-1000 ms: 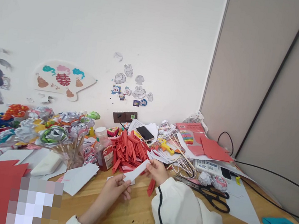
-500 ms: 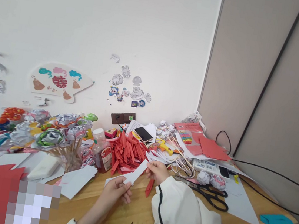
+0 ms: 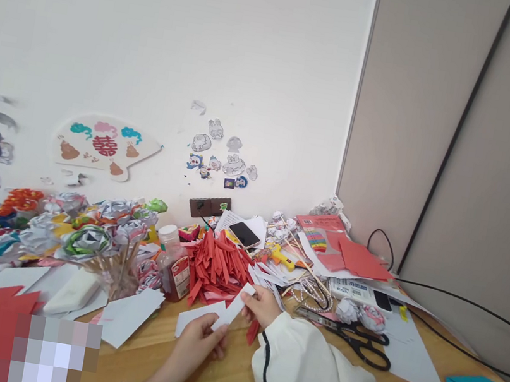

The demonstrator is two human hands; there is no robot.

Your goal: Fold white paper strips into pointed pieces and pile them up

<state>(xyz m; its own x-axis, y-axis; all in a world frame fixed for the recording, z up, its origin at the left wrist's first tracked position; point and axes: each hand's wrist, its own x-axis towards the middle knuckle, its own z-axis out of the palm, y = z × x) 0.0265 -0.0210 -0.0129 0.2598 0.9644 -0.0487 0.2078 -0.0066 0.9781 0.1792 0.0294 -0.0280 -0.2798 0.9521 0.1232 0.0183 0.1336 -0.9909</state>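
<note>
A narrow folded strip of white paper (image 3: 234, 308) is held between my two hands above the wooden table. My left hand (image 3: 200, 340) pinches its lower end between thumb and fingers. At the upper end, my right hand (image 3: 262, 308) grips the strip with closed fingertips. Just behind my left hand lies a flat white sheet of paper (image 3: 198, 316). A heap of red folded paper pieces (image 3: 217, 265) sits beyond both hands, with one red piece (image 3: 253, 331) lying apart under my right hand.
Black-handled scissors (image 3: 363, 344) lie right of my sleeve. Paper flowers (image 3: 89, 241) crowd the left side. A bottle (image 3: 175, 275), a phone (image 3: 244, 234) and a yellow glue gun (image 3: 281, 257) stand or lie behind. A cable (image 3: 468, 306) crosses the right edge.
My right hand has come slightly lower, and the paper strip between my hands appears shorter and lower. My left hand has shifted a little. The view has tilted slightly.
</note>
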